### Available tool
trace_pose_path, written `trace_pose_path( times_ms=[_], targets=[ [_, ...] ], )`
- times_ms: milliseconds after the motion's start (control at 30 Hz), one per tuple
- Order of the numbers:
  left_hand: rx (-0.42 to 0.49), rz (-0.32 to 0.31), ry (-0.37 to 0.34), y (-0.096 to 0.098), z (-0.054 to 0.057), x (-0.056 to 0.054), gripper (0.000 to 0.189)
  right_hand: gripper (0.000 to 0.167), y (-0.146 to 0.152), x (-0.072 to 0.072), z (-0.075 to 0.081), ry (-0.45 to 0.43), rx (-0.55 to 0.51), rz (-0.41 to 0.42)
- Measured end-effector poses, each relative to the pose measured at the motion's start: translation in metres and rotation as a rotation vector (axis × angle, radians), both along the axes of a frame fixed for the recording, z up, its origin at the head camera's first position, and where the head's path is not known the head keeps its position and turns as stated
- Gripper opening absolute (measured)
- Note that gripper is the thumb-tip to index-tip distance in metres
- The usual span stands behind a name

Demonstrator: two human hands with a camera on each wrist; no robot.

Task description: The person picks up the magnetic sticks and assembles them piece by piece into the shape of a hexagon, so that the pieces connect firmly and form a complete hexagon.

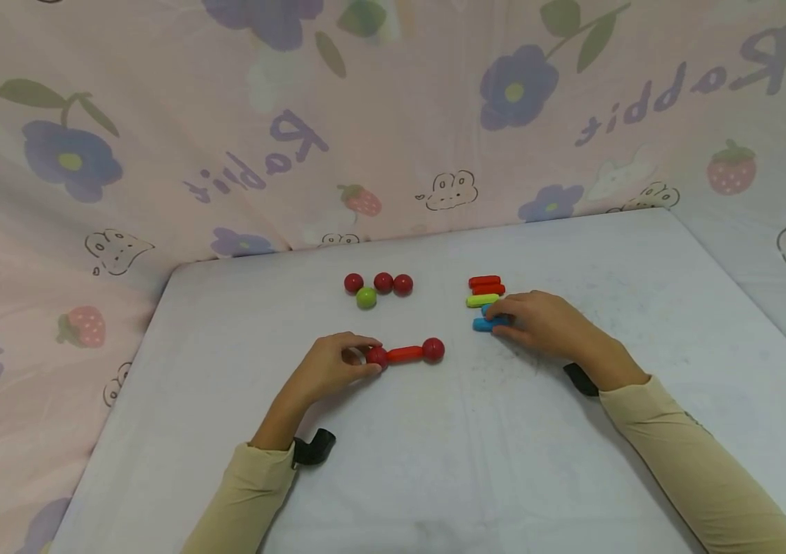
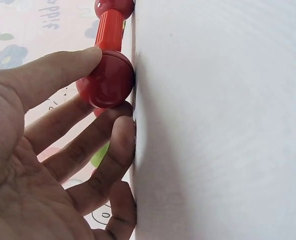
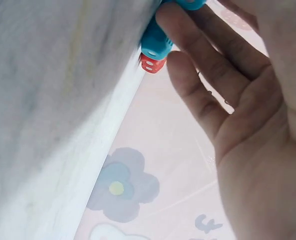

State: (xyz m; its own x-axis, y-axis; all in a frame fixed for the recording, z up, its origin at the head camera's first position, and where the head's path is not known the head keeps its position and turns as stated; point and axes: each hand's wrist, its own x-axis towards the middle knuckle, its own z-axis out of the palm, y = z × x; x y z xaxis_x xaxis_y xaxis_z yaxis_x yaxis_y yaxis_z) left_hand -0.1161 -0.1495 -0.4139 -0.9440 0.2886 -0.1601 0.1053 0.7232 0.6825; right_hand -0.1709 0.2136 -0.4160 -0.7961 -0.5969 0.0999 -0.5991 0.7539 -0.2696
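Observation:
My left hand (image 1: 333,365) pinches the red ball (image 2: 110,82) at the near-left end of a small dumbbell shape. A ridged red rod (image 1: 404,354) joins that ball to a second red ball (image 1: 433,349). Over two blue rods, my right hand (image 1: 548,323) has thumb and fingertips round the upper blue rod (image 1: 486,310), mostly hidden by the fingers. The lower blue rod (image 1: 484,325) lies on the table just below, partly covered by the hand. In the right wrist view a blue rod end (image 3: 156,45) with small holes shows beside the fingertips.
Beyond the blue rods lie a yellow-green rod (image 1: 482,301) and two red rods (image 1: 484,282). Three loose red balls (image 1: 383,282) and a green ball (image 1: 366,298) sit further back on the white table (image 1: 393,462). A patterned curtain (image 1: 393,115) hangs behind the table's far edge.

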Motion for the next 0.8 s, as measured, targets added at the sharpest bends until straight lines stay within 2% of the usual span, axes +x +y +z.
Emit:
trace_pose_path(
  times_ms=[400,533,633,800],
  targets=[
    [-0.004,0.012,-0.013,0.000,0.000,0.000,0.035,0.025,-0.003,0.003,0.002,0.038,-0.071,0.050],
    [-0.003,0.005,-0.004,0.000,0.000,-0.002,0.035,0.023,-0.007,0.006,0.002,0.013,-0.103,0.066],
    [-0.003,0.002,-0.004,0.000,0.000,-0.002,0.034,0.023,-0.013,0.009,0.003,0.000,-0.126,0.101],
    [-0.002,0.006,-0.009,-0.001,0.001,-0.001,0.034,0.024,-0.024,0.014,0.004,0.038,-0.160,0.190]
  ],
)
